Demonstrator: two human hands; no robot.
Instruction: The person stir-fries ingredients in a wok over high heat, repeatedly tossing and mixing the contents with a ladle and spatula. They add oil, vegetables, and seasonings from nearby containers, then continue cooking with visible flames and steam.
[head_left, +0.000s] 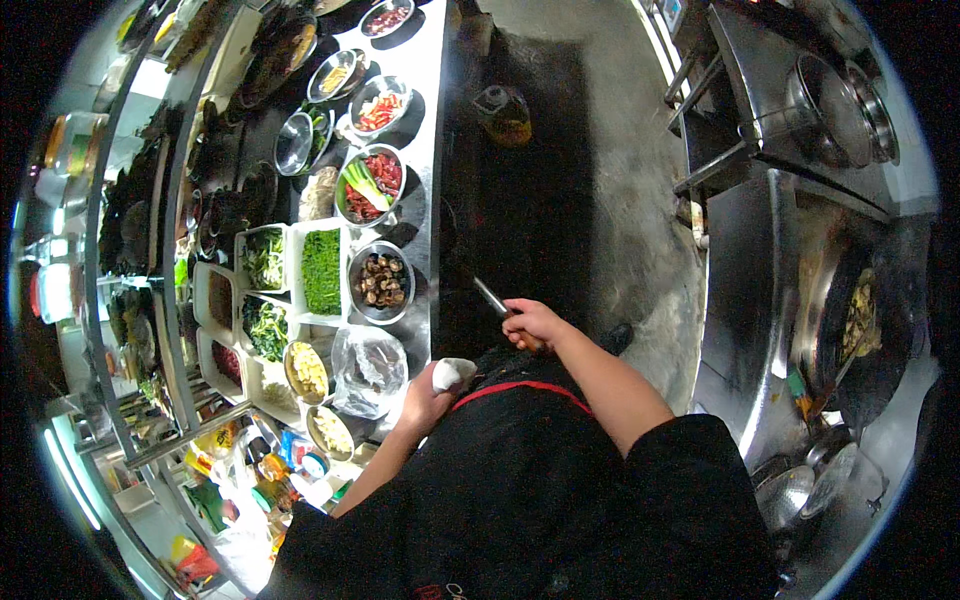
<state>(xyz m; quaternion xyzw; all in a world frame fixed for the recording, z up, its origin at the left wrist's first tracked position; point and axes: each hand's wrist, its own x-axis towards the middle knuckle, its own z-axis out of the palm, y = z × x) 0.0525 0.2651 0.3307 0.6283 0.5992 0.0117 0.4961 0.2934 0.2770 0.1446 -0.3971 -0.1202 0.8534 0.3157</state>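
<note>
My right hand (534, 324) is closed around the wooden handle of a metal kitchen tool (491, 296), perhaps a knife or a sharpening steel; its far end points up and left over the dark floor. My left hand (429, 394) grips a white cloth (454, 373) close to the counter's edge, beside my black top. Left of that hand lies a clear plastic bag (369, 371) over a container. Beyond the bag stand a metal bowl of mushrooms (382, 281), a white tub of chopped greens (322, 271) and a bowl of red chillies with a green stalk (371, 185).
The metal counter (420, 135) runs along my left, with metal shelving (169, 300) behind it. A plastic container of yellow liquid (508, 124) is ahead at floor level. On my right are a wok of food (859, 322) and stacked metal basins (836, 112).
</note>
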